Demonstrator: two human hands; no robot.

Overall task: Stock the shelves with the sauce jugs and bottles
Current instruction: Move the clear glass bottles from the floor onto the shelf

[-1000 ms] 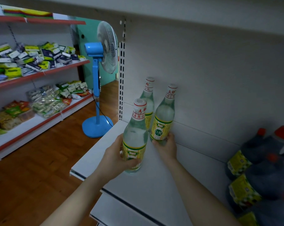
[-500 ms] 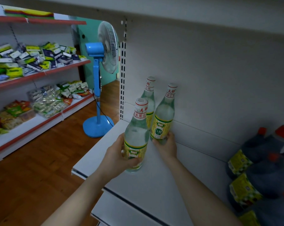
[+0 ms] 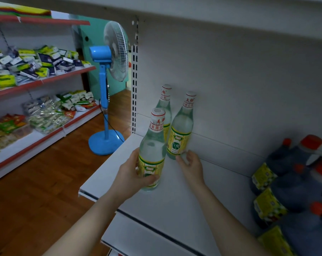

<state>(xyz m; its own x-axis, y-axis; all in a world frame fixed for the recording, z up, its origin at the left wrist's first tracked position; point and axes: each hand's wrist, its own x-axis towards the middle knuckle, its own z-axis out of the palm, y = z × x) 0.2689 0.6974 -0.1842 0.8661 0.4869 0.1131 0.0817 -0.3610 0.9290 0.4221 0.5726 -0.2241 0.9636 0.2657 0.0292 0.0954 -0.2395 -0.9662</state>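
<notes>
Shelving step: my left hand (image 3: 132,174) grips the front bottle (image 3: 152,150), my right hand (image 3: 190,167) lies slack beside the right rear bottle (image 3: 180,130); next, probably, seat and release.

The front bottle (image 3: 152,150), clear with a yellow-green label and red-printed neck seal, stood upright on the white shelf (image 3: 175,209), held in the left hand (image 3: 130,174). The matching rear left bottle (image 3: 164,106) and rear right bottle (image 3: 181,126) stood behind it. Dark, red-capped sauce jugs (image 3: 293,182) sat at the right.
</notes>
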